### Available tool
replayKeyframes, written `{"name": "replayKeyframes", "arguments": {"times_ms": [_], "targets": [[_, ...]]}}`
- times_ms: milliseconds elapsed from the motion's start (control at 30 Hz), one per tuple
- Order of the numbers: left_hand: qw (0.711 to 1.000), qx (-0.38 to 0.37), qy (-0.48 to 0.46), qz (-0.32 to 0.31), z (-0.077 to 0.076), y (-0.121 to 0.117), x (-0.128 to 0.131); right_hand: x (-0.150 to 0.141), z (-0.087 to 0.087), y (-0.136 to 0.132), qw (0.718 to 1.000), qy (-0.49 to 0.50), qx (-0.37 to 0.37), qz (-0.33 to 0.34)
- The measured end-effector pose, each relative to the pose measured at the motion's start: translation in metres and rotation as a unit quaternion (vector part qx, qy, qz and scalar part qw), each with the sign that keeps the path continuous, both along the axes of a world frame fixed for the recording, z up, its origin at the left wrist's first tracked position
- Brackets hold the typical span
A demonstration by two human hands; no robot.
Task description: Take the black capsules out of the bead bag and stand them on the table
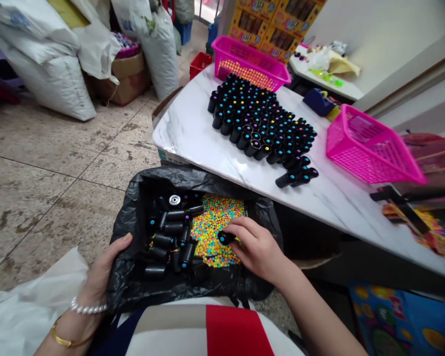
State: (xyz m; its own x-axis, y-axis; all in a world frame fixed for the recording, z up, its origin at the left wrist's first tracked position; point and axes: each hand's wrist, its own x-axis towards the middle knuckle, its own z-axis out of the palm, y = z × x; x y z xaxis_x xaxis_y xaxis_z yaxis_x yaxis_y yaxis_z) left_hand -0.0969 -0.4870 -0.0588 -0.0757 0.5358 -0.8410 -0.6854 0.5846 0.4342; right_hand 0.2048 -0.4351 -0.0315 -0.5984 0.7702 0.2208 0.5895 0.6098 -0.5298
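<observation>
My right hand (257,247) is closed round a small black tube (225,238) with a blue tip, held over a heap of tiny multicoloured beads (214,223). The beads and several loose black tubes (170,232) lie in a box lined with a black plastic bag (133,277) on my lap. My left hand (106,269) grips the bag's left edge, thumb on top. On the white marble table (193,133) stands a dense cluster of upright black tubes (259,123) with coloured tips, a few lying on their sides at its near end.
Two pink plastic baskets (250,62) (371,148) sit on the table, one far, one right. White sacks (55,79) and cardboard boxes (129,76) stand on the tiled floor at left. A white bag (22,306) lies by my left arm. Yellow cartons (274,24) stand behind.
</observation>
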Motion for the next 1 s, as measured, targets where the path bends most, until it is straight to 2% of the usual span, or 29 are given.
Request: {"name": "replayKeyframes", "arguments": {"times_ms": [67,200,333,567,667,800,900,1000], "targets": [[1.000,0.002,-0.007,0.002,0.002,0.000,0.001,0.000,-0.001,-0.002,1.000,-0.008,-0.002,0.006],[1.000,0.010,-0.011,0.017,-0.001,-0.001,0.000,-0.001,-0.003,-0.001,0.999,0.030,-0.005,-0.044],[0.999,0.021,-0.022,0.015,-0.010,-0.001,-0.005,0.003,-0.007,0.004,1.000,-0.003,0.019,-0.013],[0.998,0.020,-0.049,0.028,-0.010,-0.001,-0.005,0.001,-0.008,0.005,0.996,0.057,-0.050,-0.053],[0.999,0.015,-0.045,0.024,-0.008,0.000,-0.004,-0.001,-0.005,0.002,0.980,0.132,-0.122,-0.085],[1.000,0.008,-0.023,0.016,-0.009,-0.001,-0.005,-0.003,-0.003,-0.002,0.936,0.260,-0.191,-0.141],[1.000,0.003,-0.011,0.006,-0.007,-0.001,-0.004,-0.001,0.001,-0.005,0.934,0.264,-0.185,-0.155],[1.000,-0.015,-0.002,0.003,-0.002,-0.001,-0.002,0.014,0.004,-0.004,0.938,0.243,-0.129,-0.211]]}}
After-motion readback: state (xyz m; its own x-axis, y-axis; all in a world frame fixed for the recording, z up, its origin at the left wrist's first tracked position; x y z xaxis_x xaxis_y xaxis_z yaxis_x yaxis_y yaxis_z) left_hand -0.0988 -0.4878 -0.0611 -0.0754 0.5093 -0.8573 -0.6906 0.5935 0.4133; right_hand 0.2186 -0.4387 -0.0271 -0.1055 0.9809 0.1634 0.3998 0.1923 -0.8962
